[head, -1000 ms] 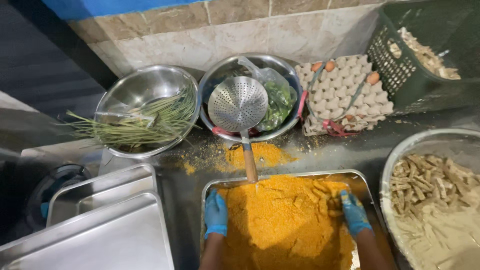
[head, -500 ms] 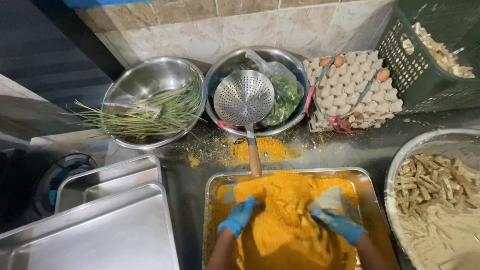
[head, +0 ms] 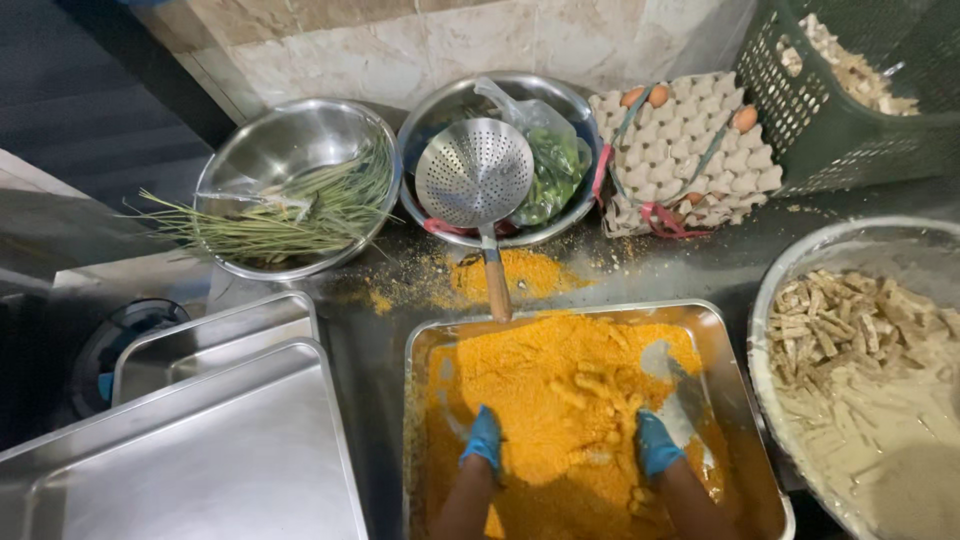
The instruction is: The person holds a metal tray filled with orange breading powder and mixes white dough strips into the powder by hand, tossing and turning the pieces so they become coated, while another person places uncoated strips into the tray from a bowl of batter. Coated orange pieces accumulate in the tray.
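Observation:
A steel tray (head: pixel 420 340) in front of me is full of orange crumbs (head: pixel 530 370). Several crumb-coated sticks (head: pixel 600 390) lie in a heap near the tray's middle. My left hand (head: pixel 484 438), in a blue glove, is dug into the crumbs at the lower left of the heap. My right hand (head: pixel 655 442), also in a blue glove, presses into the crumbs just right of the sticks. Both hands are partly buried, so what the fingers hold is hidden. A patch of bare metal (head: pixel 668 365) shows at the tray's right.
A perforated skimmer (head: pixel 474 172) rests on a bowl of green leaves (head: pixel 585 205), its wooden handle (head: pixel 496 285) reaching the tray. A bowl of long green stalks (head: pixel 235 150) sits left, an egg carton (head: pixel 690 150) and green basket (head: pixel 850 130) right, a battered-sticks basin (head: pixel 800 250) far right, stacked trays (head: pixel 190 440) left.
Both hands drew back from the tray's far sides toward me and closer together, scooping crumbs inward. Coated sticks now show in a heap, and bare metal is exposed on the right.

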### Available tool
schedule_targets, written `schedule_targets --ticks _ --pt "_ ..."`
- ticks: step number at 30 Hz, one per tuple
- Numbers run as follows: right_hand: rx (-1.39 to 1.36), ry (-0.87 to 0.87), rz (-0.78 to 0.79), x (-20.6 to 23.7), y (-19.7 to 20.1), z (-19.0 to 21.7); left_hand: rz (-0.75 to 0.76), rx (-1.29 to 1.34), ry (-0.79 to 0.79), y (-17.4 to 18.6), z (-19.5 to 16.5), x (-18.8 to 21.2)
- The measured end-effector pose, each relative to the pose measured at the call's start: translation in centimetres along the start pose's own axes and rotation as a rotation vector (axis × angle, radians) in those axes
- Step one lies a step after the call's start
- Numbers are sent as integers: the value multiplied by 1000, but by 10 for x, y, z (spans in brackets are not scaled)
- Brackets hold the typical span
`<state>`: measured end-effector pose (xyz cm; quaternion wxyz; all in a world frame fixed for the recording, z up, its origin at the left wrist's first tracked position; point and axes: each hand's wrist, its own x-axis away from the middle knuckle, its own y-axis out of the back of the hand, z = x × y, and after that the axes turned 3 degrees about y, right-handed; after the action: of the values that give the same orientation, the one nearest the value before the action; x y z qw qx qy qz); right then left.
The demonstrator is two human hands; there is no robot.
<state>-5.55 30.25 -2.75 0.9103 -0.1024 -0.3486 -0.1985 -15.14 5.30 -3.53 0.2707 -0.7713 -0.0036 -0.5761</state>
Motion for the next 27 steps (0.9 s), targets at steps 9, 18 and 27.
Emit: schedule_targets --ticks 9,18,27 --pt "425 112 -292 24 90 27 -747 -1078 -815 70 -10 35" --pt "44 -131 -121 49 19 -29 -314 -160 -210 45 40 23" --pt "-74 104 105 46 24 8 20 -126 -124 6 48 31"
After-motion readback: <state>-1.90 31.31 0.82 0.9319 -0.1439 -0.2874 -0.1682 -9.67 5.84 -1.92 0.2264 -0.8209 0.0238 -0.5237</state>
